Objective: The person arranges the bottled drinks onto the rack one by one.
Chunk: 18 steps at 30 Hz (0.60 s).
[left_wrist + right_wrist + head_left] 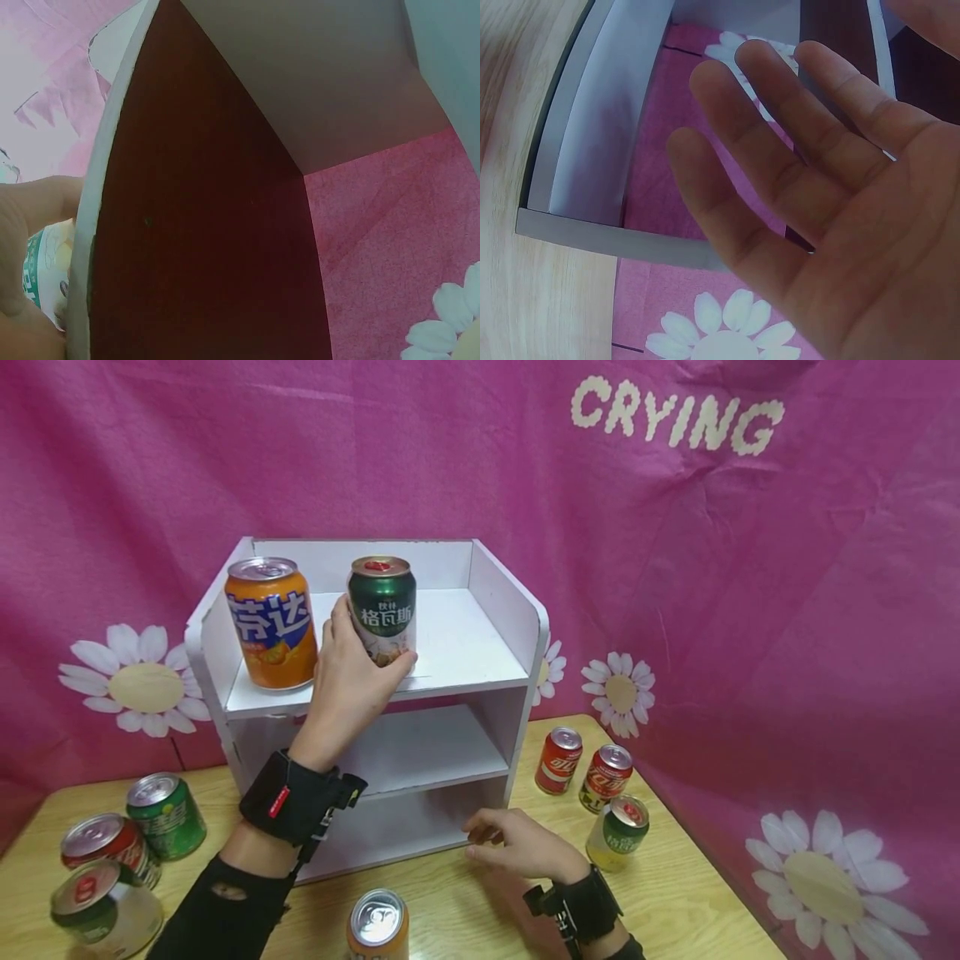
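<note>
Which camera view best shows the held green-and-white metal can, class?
The head view: the green-and-white metal can shows its lid and large lettering. The left wrist view catches only a slice beside the white shelf edge; the right wrist view lacks it.

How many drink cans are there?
9: an orange can atop the shelf, a green can in the left hand, three cans left of the shelf, three others right, another in front. More may be hidden.

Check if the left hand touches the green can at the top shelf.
Touching. The head view shows the left hand gripping the green can, thumb across its lower front, fingers along its side.
</note>
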### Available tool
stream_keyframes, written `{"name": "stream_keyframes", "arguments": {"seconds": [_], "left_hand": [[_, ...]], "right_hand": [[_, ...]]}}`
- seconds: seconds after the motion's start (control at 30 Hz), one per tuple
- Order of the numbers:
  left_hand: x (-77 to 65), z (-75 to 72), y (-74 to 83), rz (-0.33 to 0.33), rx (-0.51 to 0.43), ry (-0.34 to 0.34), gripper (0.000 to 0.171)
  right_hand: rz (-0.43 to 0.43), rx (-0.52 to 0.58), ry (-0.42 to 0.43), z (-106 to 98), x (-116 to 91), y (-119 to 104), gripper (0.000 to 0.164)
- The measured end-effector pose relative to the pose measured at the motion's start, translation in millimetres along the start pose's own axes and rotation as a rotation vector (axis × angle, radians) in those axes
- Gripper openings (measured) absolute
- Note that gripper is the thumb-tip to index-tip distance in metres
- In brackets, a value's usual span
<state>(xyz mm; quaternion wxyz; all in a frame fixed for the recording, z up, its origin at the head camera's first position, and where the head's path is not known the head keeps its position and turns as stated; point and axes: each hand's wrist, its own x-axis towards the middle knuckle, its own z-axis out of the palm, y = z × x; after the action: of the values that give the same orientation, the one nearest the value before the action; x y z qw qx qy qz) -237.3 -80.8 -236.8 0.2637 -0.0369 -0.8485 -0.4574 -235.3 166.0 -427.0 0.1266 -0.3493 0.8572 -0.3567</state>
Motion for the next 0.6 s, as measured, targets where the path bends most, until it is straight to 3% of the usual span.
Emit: {"name": "stream_keyframes", "arguments": {"seconds": [0.43,0.6], "left_hand": [[-1.4,1.1,-0.4,0.018,-0.027,0.004,0.090],[-1.7,-2.0,1.3,-0.003,-0.009,-0.028,0.093]], "right_hand": [[0.001,0.007,-0.001,0.6,-0.9,-0.7,0.030],[-0.021,-0.015,0.019,0.2,-1.6,-1.7,0.030]]}}
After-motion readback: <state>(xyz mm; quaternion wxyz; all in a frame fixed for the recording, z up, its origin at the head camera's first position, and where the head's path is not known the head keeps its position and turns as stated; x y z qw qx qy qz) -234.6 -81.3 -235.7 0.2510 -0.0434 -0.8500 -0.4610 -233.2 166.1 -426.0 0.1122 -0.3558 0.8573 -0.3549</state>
